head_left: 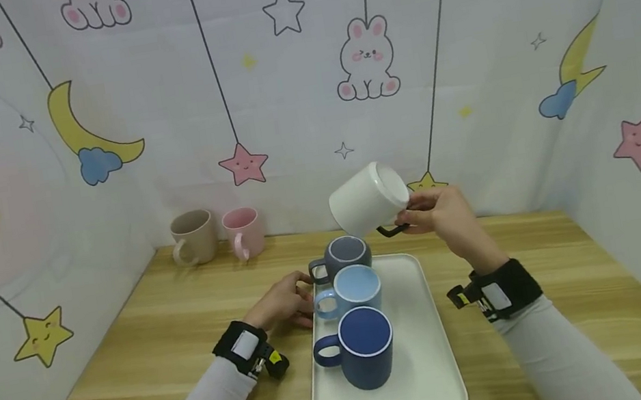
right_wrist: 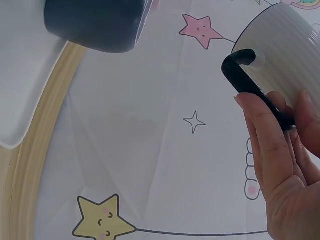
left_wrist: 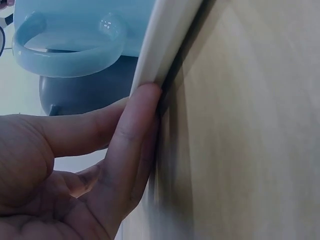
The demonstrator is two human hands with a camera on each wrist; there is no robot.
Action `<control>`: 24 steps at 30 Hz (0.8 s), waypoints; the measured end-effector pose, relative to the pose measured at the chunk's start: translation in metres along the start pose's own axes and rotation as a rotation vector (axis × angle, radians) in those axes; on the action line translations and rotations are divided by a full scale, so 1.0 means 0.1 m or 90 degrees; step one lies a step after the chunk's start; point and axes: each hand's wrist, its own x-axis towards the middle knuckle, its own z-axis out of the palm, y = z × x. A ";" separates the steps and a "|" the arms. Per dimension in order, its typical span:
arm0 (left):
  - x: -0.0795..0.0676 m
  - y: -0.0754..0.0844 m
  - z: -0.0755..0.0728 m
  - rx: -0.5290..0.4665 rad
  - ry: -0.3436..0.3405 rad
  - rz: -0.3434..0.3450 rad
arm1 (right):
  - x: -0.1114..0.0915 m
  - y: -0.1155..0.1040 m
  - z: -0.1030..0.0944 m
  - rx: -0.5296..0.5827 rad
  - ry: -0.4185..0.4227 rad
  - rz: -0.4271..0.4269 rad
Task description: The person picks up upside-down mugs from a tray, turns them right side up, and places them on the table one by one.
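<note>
In the head view, my right hand (head_left: 444,219) grips the black handle (right_wrist: 252,87) of a white mug (head_left: 367,200) held above the tray's far end. The mug is tilted, one round end turned up and to the right. Low at the tray's left side, my left hand (head_left: 282,302) pinches the rim of the white tray (head_left: 420,351), its fingertips (left_wrist: 145,95) on the edge. A navy mug (head_left: 368,359), a light blue mug (head_left: 359,291) and a dark grey mug (head_left: 349,258) stand in a row on the tray, handles to the left.
Behind and to the left, a beige mug (head_left: 195,236) and a pink mug (head_left: 244,232) stand on the wooden table (head_left: 147,329) near the back edge. A white cloth (head_left: 295,114) printed with stars, moons and rabbits hangs around the table.
</note>
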 end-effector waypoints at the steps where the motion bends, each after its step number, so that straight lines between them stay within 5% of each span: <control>1: 0.01 -0.01 0.00 -0.002 -0.002 -0.001 | 0.01 0.02 0.01 0.008 0.003 -0.002; 24: 0.02 0.01 -0.02 -0.010 -0.013 -0.013 | 0.17 0.20 0.24 0.104 0.035 -0.052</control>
